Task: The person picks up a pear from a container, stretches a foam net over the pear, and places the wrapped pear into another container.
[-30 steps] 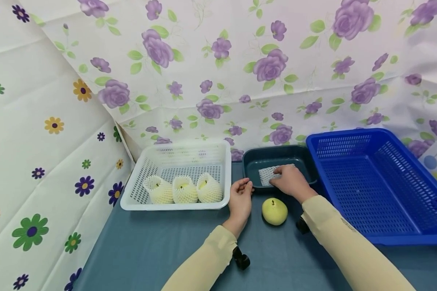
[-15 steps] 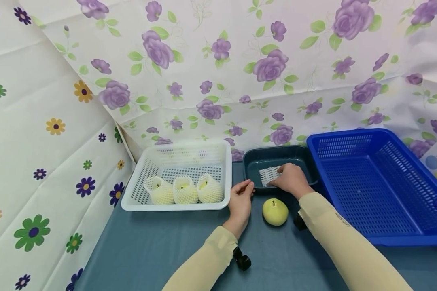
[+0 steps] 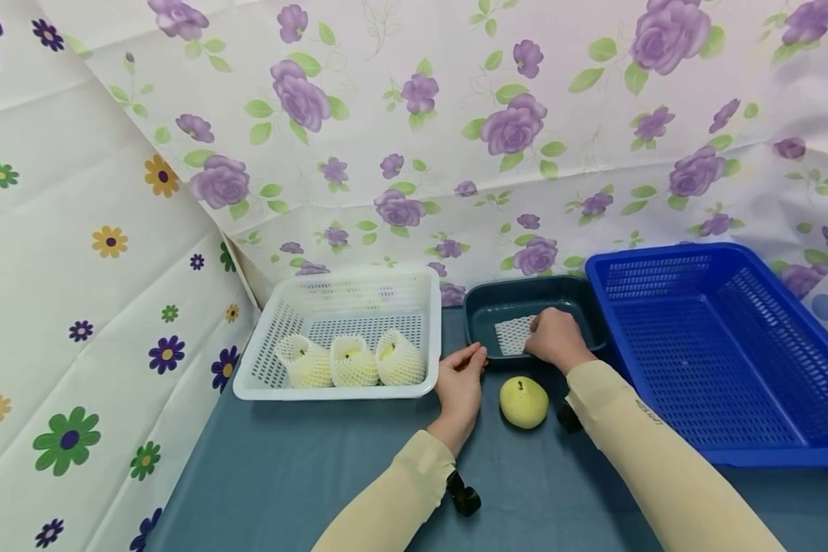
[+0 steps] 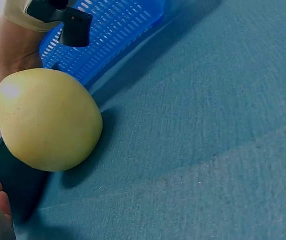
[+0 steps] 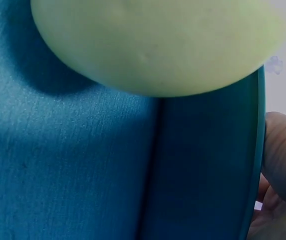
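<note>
My left hand (image 3: 458, 391) pinches the front left corner of a dark green tray (image 3: 479, 290), thumb and forefinger together at its rim. Inside that tray a flat white foam net sleeve (image 3: 513, 334) lies on the bottom. My right hand (image 3: 559, 341) reaches in over the front rim and pinches the sleeve's right edge, its fingertips partly hidden behind the knuckles. On the table between my wrists sits a bare yellow-green pear (image 3: 524, 402), stem up. That pear looms large in the left wrist view (image 4: 48, 120) and covers the top of the right wrist view (image 5: 153, 45).
At the left stands a white basket (image 3: 338, 393) with three pears in foam net sleeves (image 3: 355, 360) along its front. A large blue basket (image 3: 690, 345) stands right of the tray, close against it. Flowered sheeting (image 3: 386, 153) hangs behind the table (image 3: 303, 468).
My right hand has shifted slightly over the sleeve, its fingers drawing back to the right edge and uncovering more of the netting. The left hand keeps its place at the tray corner.
</note>
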The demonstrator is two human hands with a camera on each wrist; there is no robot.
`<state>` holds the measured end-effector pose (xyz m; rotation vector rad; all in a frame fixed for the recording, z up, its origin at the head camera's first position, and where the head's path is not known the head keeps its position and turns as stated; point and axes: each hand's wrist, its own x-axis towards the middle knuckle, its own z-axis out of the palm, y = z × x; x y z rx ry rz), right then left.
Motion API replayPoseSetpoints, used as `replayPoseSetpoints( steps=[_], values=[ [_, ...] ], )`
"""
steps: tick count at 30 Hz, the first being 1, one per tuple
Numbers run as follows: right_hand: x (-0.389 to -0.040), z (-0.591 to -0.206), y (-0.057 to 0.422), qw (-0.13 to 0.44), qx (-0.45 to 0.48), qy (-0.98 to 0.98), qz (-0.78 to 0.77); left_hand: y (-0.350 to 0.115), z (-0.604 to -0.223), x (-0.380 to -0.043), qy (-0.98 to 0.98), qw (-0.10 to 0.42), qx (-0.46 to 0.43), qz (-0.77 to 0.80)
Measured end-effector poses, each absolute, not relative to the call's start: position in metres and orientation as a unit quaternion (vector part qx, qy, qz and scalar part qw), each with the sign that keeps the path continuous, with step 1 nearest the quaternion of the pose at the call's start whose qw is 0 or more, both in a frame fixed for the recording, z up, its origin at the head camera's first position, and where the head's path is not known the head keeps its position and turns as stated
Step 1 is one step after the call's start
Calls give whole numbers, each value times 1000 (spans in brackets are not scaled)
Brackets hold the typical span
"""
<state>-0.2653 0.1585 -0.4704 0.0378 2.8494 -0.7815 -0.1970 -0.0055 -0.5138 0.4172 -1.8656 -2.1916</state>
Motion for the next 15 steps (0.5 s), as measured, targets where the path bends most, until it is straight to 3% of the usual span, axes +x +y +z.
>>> replayPoseSetpoints(
  steps=[15],
  values=[
    [-270,-472,158,87,14,976,-199,-3,-491,-184,-686,158,101,-703]
  ],
)
